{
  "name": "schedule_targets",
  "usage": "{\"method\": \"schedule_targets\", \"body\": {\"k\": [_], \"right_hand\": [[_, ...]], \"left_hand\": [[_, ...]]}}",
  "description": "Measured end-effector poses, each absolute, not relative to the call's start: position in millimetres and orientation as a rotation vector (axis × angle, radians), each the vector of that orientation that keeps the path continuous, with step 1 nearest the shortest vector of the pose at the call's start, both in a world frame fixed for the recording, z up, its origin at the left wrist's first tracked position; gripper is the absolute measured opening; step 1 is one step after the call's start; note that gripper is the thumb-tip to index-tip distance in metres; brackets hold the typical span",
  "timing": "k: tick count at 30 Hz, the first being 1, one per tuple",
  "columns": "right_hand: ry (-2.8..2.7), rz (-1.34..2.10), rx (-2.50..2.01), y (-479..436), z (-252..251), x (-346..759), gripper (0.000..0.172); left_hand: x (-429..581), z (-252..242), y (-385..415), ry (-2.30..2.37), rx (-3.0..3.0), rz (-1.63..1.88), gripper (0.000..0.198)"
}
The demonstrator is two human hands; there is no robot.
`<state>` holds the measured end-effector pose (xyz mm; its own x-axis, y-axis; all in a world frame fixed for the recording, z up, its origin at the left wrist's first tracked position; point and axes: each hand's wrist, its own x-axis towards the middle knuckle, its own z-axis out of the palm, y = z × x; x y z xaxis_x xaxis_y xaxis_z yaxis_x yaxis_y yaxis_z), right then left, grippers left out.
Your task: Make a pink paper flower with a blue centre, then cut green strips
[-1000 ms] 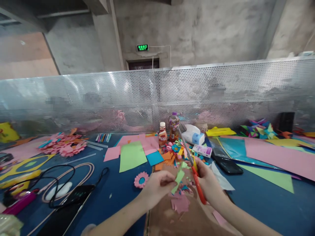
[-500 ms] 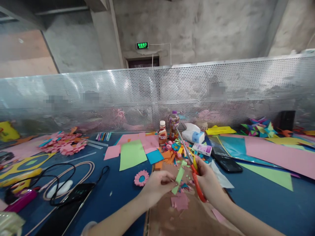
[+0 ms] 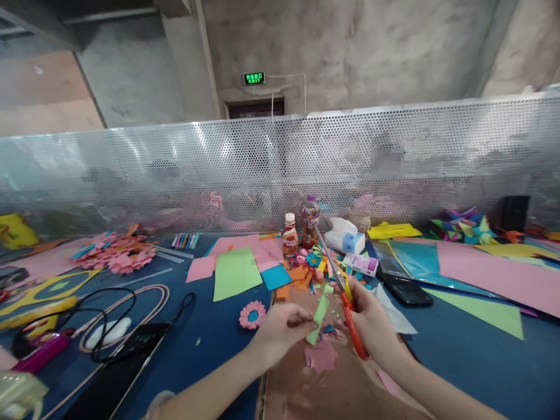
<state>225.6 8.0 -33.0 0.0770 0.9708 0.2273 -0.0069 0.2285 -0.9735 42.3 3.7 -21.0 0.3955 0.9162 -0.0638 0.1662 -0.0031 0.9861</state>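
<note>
1. The left hand [image 3: 280, 332] pinches the lower end of a green strip [image 3: 318, 315] between thumb and fingertips. The strip stands tilted up above the board [image 3: 301, 391], probably so that its free end is clear of the clutter and easy to see.
2. The right hand [image 3: 371, 324] is closed around the red handles of the scissors [image 3: 339, 280]. The blades point up and away from the person, just right of the strip. They look nearly together, though the view is too small to be sure. Whether they touch the strip cannot be told.
3. Both hands meet over the brown board, which lies on the blue table [image 3: 205, 350] right in front of the person. It seems to serve as a work mat: pink scraps [image 3: 321, 356] and small coloured bits lie on it under the hands, where cuttings would fall.
4. A pink flower [image 3: 252, 314] lies on the table just left of the board, near the left hand and apart from the scraps.
5. Farther back, a green sheet [image 3: 236, 273] and other paper sheets lie flat within reach, and two bottles [image 3: 289, 234] stand upright behind them, out of the hands' way.
6. A phone [image 3: 405, 291] lies flat to the right, near the right hand.
</note>
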Motion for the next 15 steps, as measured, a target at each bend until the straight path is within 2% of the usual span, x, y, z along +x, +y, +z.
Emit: {"method": "schedule_targets", "body": {"k": [4,15], "right_hand": [[-1.277,0.963,-1.083,8.0,-31.7,225.4,0.020],[-1.263,1.056,-1.020,5.9,-28.2,225.8,0.026]], "left_hand": [[42.7,-19.4,3.8,1.044,1.512,0.803,0.028],[42.2,-25.7,5.8,1.033,1.471,0.823,0.027]]}}
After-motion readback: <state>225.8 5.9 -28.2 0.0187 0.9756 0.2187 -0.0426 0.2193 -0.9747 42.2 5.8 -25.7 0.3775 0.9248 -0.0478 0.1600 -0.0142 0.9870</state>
